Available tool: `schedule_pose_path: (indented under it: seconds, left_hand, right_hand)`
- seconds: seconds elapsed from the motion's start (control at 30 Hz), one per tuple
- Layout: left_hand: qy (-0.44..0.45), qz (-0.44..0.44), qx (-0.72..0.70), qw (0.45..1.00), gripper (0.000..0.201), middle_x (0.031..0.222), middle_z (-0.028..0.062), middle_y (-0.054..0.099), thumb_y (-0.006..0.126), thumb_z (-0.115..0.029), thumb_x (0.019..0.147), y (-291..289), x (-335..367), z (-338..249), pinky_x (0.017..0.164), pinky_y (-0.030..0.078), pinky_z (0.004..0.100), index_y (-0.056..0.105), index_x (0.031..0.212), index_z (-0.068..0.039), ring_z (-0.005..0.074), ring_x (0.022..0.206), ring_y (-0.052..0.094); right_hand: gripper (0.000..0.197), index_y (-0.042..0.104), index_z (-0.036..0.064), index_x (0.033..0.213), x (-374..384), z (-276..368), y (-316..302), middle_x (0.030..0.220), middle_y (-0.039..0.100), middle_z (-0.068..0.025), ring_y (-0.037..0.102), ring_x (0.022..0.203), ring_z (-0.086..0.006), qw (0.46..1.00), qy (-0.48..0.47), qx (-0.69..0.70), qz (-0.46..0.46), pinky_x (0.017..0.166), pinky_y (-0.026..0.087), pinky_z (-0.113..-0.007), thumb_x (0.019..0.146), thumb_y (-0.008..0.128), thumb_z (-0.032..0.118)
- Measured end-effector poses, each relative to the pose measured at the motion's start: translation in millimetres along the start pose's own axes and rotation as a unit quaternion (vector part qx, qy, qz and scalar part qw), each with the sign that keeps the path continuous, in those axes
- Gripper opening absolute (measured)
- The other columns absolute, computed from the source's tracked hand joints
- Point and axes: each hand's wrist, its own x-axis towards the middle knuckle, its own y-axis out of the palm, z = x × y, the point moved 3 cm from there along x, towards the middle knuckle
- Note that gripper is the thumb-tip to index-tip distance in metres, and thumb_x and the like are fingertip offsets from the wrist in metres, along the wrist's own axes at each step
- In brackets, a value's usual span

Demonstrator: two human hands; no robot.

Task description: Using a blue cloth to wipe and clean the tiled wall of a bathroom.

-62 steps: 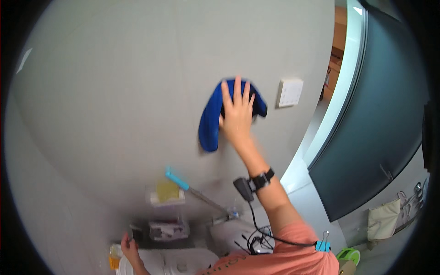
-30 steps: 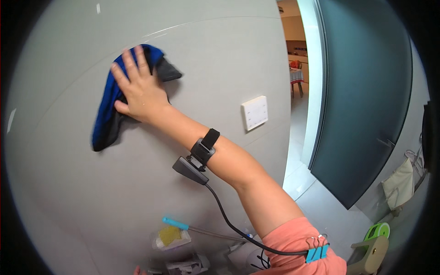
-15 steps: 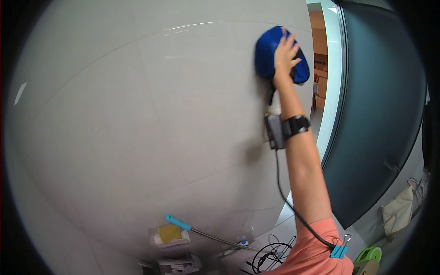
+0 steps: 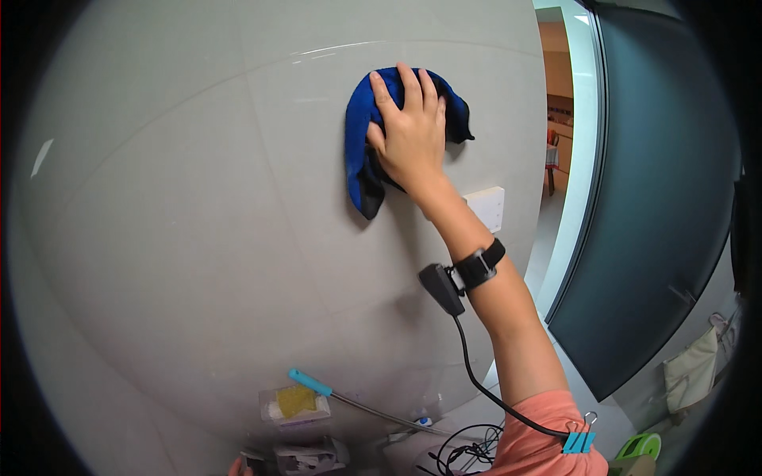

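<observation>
Right hand (image 4: 409,135) flat, fingers spread, pressing blue cloth (image 4: 361,159) to grey wall (image 4: 198,238), cloth hanging lengthwise downward, left hand unseen.

Blue cloth (image 4: 363,151) with black underside, on pale grey tiled wall (image 4: 198,238). White switch plate (image 4: 486,208). Black wrist strap (image 4: 479,265), black box (image 4: 441,289), black cable (image 4: 476,379). Salmon-pink sleeve (image 4: 540,436) with light blue clip (image 4: 580,441). Turquoise handle (image 4: 309,381) on silver rod. Yellow sponge (image 4: 294,400) in clear wrap. Dark teal-grey door (image 4: 659,198). Green reel (image 4: 640,449), beige cloth (image 4: 692,368).
</observation>
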Motion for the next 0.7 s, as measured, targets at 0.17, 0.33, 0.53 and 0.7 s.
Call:
schedule_pose_path:
  seconds: [0.17,0.33,0.53,0.7]
  left_hand:
    - [0.000,-0.083,0.024,0.996,0.038,0.082,0.0034,0.062,0.064,-0.010,0.088,-31.9,-1.5,25.0,0.055,0.043,0.0211,0.057,0.123,0.001,0.0102,0.065,0.053]
    - [0.015,-0.115,-0.006,0.993,0.037,0.081,0.0035,0.061,0.061,-0.009,0.089,-41.9,2.0,25.9,0.053,0.043,0.0214,0.057,0.124,0.000,0.0097,0.063,0.052]
    - [-0.005,-0.022,0.085,0.996,0.039,0.101,0.0096,0.063,0.060,-0.010,0.089,-27.9,3.3,13.6,0.060,0.047,0.0241,0.056,0.126,-0.001,0.0135,0.073,0.055]
    - [-0.092,-0.042,0.088,0.991,0.039,0.114,0.0110,0.059,0.062,-0.014,0.089,-6.2,3.4,0.3,0.072,0.052,0.0326,0.054,0.125,0.001,0.0204,0.093,0.059]
  right_hand:
    - [0.052,0.061,0.0147,0.123,18.8,-0.1,-1.9,0.138,0.041,-0.0165,0.036,0.126,-0.0420,0.999,-0.013,0.026,-0.025,0.097,0.036,-0.058,0.073,0.067,0.027]
    - [0.052,0.060,0.0153,0.124,12.2,3.5,-3.6,0.135,0.043,-0.0170,0.037,0.124,-0.0430,0.999,-0.005,0.033,-0.004,0.096,0.037,-0.057,0.074,0.066,0.027]
    - [0.065,0.053,0.0174,0.132,14.1,-2.9,5.3,0.140,0.038,-0.0205,0.029,0.130,-0.0491,1.000,0.029,-0.003,-0.002,0.101,0.030,-0.064,0.072,0.068,0.033]
    - [0.085,0.036,0.0210,0.144,-2.2,23.6,3.8,0.151,0.020,-0.0212,0.009,0.138,-0.0517,0.987,0.016,0.110,0.112,0.102,0.023,-0.069,0.069,0.072,0.039]
